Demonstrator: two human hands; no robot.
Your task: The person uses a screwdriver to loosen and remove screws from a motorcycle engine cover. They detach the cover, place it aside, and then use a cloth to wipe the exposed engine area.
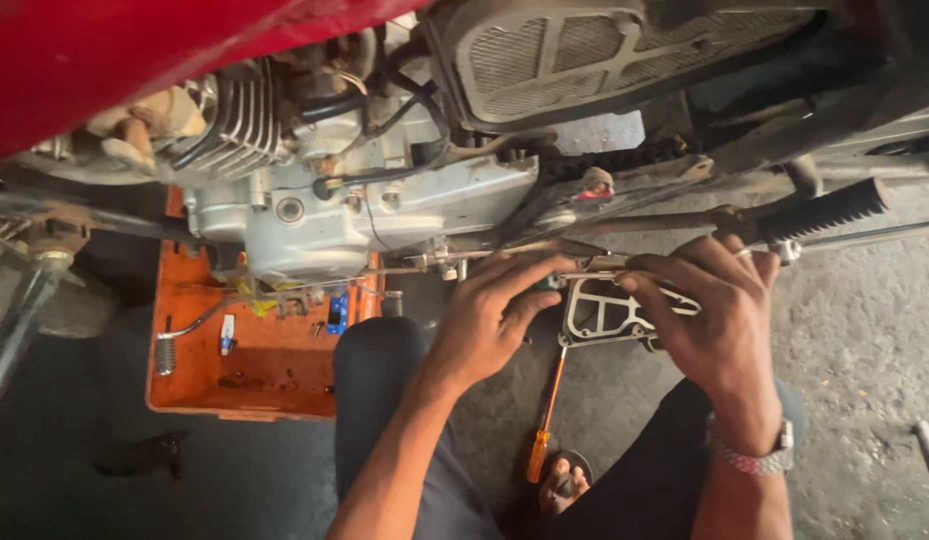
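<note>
Hands meet under the engine (325, 215): left hand (485, 320) and right hand (720, 320) both pinch a thin rod (585, 275) above a grey cover plate (610, 315).

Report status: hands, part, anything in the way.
Left hand and right hand both gripping a thin metal rod under the engine. Metal cover plate just beneath. Orange-handled screwdriver lying below, clear of hands.

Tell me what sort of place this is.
Likely a motorcycle repair workshop, at floor level: a motorcycle engine sits overhead, an orange parts tray with small bits lies on the stained concrete floor, and an orange-handled screwdriver lies by the person's knees.
</note>
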